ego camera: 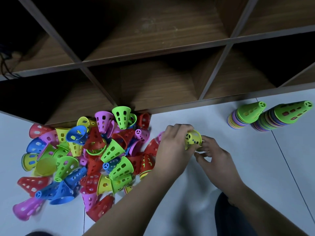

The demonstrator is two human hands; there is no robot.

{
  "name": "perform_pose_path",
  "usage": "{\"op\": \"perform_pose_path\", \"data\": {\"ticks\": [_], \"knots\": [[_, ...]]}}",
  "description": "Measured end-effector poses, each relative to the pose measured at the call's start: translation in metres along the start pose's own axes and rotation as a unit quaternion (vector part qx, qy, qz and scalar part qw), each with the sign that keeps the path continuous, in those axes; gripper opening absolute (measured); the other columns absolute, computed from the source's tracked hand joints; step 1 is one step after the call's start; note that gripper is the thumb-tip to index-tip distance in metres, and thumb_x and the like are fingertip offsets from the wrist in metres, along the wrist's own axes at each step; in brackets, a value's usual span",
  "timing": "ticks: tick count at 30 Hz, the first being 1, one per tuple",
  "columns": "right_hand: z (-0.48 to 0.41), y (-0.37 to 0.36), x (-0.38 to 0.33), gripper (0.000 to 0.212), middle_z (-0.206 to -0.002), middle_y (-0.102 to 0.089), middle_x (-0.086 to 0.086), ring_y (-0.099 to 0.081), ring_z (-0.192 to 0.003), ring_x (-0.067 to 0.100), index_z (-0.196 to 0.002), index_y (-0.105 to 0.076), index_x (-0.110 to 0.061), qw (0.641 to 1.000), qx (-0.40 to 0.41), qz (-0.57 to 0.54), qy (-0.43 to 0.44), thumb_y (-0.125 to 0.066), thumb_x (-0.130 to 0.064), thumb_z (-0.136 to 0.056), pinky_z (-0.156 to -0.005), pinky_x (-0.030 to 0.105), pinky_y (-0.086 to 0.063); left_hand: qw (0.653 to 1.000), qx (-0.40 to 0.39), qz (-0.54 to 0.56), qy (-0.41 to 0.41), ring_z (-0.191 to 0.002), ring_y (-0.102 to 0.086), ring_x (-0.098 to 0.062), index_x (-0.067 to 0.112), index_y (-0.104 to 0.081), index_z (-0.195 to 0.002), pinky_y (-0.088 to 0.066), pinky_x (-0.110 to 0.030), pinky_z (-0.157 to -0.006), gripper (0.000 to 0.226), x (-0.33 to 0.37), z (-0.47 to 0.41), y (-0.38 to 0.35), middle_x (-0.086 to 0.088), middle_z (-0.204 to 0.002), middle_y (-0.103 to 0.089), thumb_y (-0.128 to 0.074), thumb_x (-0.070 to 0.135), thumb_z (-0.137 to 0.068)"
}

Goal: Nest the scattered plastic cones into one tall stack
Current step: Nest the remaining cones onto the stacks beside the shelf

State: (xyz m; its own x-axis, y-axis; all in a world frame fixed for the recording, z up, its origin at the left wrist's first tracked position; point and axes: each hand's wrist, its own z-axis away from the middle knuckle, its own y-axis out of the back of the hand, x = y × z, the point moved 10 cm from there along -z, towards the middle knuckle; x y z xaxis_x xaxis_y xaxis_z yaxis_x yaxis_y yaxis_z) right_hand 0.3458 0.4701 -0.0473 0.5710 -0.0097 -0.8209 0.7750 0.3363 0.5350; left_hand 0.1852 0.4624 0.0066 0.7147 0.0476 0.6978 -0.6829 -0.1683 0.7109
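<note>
On the floor [204,114] at my left, the pile of loose cones [81,159] lies unsorted, which I judge is most of the job. My left hand [172,147] curls round a yellow cone [193,139]. My right hand [213,157] sits just beside it, fingers half bent; I can't tell if they grip. Far right, two stacks [245,116] stand, not yet one.

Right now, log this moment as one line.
left hand: grips yellow cone | right hand: at its rim, grip unclear | pile: loose cones, left | stacks: two, green-topped, right

Jumbled pile [95,155] of multicoloured holed cones at left, yellow cone [193,139] tipped sideways just right of it, shorter stack [247,114] and taller stack [286,114], both green-topped, far right
</note>
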Motion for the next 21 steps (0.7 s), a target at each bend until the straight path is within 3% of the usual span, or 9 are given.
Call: {"op": "perform_pose_path", "data": {"ticks": [2, 5, 7, 9, 14, 17, 21], "knots": [[0.008, -0.004, 0.015, 0.05, -0.107, -0.073, -0.014, -0.07, -0.094, 0.002, -0.129, -0.057, -0.027, 0.999, 0.019, -0.009, -0.041, -0.078, -0.006, -0.089, -0.079, 0.01, -0.052, 1.0, -0.026, -0.011, -0.008, -0.113, -0.053, -0.016, 0.026, -0.061, -0.128, -0.049, -0.034, -0.092, 0.049, -0.003, 0.003, -0.009, 0.009, -0.121, -0.066, -0.085, 0.025, -0.085], [0.022, -0.017, 0.035, 0.026, -0.088, -0.071, -0.014, -0.067, -0.081, 0.003, -0.103, -0.058, -0.028, 0.994, 0.024, 0.017, -0.104, -0.076, -0.014, -0.091, -0.069, 0.012, -0.049, 0.999, -0.039, -0.007, -0.005, -0.116, -0.057, -0.019, 0.028, -0.062, -0.132, -0.05, -0.038, -0.098, 0.051, -0.019, 0.013, -0.008, 0.009, -0.128, -0.066, -0.082, 0.028, -0.085], [0.03, -0.038, 0.04, 0.017, -0.073, -0.067, -0.012, -0.062, -0.069, 0.007, -0.087, -0.059, -0.027, 0.991, -0.02, 0.031, -0.127, -0.075, -0.023, -0.092, -0.065, 0.022, -0.049, 1.0, -0.02, -0.016, 0.0, -0.115, -0.06, -0.02, 0.028, -0.064, -0.13, -0.051, -0.037, -0.098, 0.048, -0.036, 0.021, 0.006, 0.009, -0.128, -0.067, -0.082, 0.031, -0.086], [0.036, -0.06, 0.035, 0.021, -0.066, -0.063, -0.008, -0.056, -0.063, 0.011, -0.079, -0.059, -0.023, 0.991, -0.064, 0.036, -0.116, -0.074, -0.028, -0.093, -0.066, 0.032, -0.049, 0.999, 0.009, -0.047, 0.02, -0.113, -0.059, -0.021, 0.025, -0.067, -0.125, -0.05, -0.036, -0.095, 0.042, -0.058, 0.027, 0.027, 0.006, -0.124, -0.069, -0.082, 0.035, -0.088], [0.043, -0.117, 0.024, 0.032, -0.075, -0.068, -0.007, -0.065, -0.073, 0.008, -0.082, -0.062, -0.024, 0.984, -0.141, 0.013, -0.109, -0.073, -0.052, -0.092, -0.074, 0.036, -0.055, 0.984, 0.072, -0.14, 0.089, -0.105, -0.057, -0.025, 0.022, -0.069, -0.116, -0.051, -0.046, -0.087, 0.03, -0.115, 0.029, 0.089, 0.001, -0.112, -0.066, -0.08, 0.032, -0.09], [0.04, -0.148, 0.021, 0.04, -0.085, -0.067, -0.01, -0.065, -0.082, 0.003, -0.089, -0.06, -0.029, 0.98, -0.163, 0.031, -0.113, -0.069, -0.068, -0.084, -0.08, 0.034, -0.056, 0.969, 0.091, -0.195, 0.118, -0.109, -0.056, -0.03, 0.022, -0.069, -0.12, -0.048, -0.048, -0.089, 0.034, -0.136, 0.029, 0.115, -0.001, -0.116, -0.066, -0.081, 0.034, -0.09], [0.032, -0.17, 0.011, 0.054, -0.092, -0.067, -0.009, -0.063, -0.085, 0.005, -0.098, -0.059, -0.029, 0.976, -0.17, 0.008, -0.139, -0.072, -0.077, -0.077, -0.07, 0.025, -0.046, 0.954, 0.073, -0.254, 0.143, -0.114, -0.053, -0.031, 0.024, -0.066, -0.128, -0.047, -0.05, -0.091, 0.046, -0.154, 0.032, 0.126, -0.002, -0.127, -0.065, -0.078, 0.049, -0.09]]}}
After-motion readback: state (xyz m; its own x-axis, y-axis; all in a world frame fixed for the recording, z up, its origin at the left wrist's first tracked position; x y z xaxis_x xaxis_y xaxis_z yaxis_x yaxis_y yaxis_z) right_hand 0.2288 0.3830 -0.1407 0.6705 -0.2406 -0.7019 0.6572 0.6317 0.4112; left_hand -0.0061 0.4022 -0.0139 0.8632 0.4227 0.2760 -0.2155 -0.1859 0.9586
